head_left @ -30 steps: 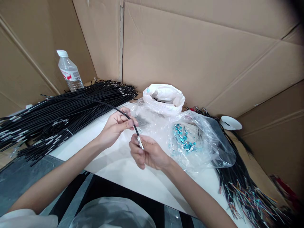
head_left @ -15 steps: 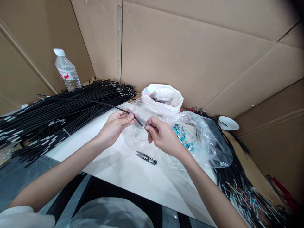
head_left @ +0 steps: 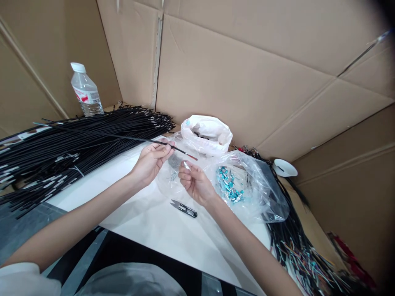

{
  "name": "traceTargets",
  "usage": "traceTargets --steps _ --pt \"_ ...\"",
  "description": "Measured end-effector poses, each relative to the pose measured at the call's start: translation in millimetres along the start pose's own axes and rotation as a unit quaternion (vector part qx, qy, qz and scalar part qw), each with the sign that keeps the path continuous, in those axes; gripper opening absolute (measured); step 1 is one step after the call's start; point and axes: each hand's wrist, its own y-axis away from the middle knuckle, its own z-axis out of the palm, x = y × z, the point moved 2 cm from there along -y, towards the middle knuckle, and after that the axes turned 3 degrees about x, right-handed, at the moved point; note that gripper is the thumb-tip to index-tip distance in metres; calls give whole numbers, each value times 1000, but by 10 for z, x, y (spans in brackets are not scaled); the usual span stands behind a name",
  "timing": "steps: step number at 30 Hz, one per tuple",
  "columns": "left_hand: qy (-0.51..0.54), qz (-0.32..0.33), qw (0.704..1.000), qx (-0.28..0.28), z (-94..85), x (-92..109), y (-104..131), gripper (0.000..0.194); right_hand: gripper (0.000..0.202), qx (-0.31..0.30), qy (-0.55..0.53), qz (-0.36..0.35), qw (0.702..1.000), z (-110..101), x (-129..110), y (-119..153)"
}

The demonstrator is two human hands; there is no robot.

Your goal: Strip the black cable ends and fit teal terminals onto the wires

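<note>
My left hand (head_left: 154, 158) pinches a thin black cable (head_left: 132, 138) near its stripped end, where reddish-brown wires (head_left: 191, 156) stick out to the right. The cable's long part runs back left over a pile of similar cables (head_left: 101, 135). Just below the bare wires, my right hand (head_left: 197, 181) is closed with a small crumpled piece of silvery foil (head_left: 187, 165) at its fingertips, apart from the wires. On the white board (head_left: 145, 213) below the hands lie black thread snips (head_left: 184, 208).
Beyond my hands stands a white bag (head_left: 206, 131) with dark bits inside. A clear plastic bag (head_left: 265, 193) holds blue-and-silver foil scraps (head_left: 230, 185). Farther right are a white bowl (head_left: 285, 167) and cables with coloured wire ends (head_left: 305, 259). A water bottle (head_left: 86, 90) stands behind the cable pile; cardboard walls (head_left: 240, 74) enclose the table.
My right hand has come off the cable's end, turned palm up and now carries a piece of foil. The wires there are exposed. My left hand keeps its grip; the view has shifted slightly.
</note>
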Motion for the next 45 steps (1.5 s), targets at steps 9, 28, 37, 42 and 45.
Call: traceTargets --steps 9,28,37,42,45 --pt "-18 5 1000 -14 45 222 -27 16 21 146 591 -155 778 -422 -804 531" --pt "-93 5 994 -63 -178 53 247 22 24 104 476 -269 831 -113 -528 665" --pt "-11 -80 996 -43 -245 16 459 21 22 -30 207 -155 966 -20 -199 548" --pt "-1 -92 995 -44 -259 -2 478 21 24 -29 192 -155 969 4 -122 530" --pt "0 -97 994 -44 -276 -15 480 20 24 -23 196 -165 966 34 -110 537"
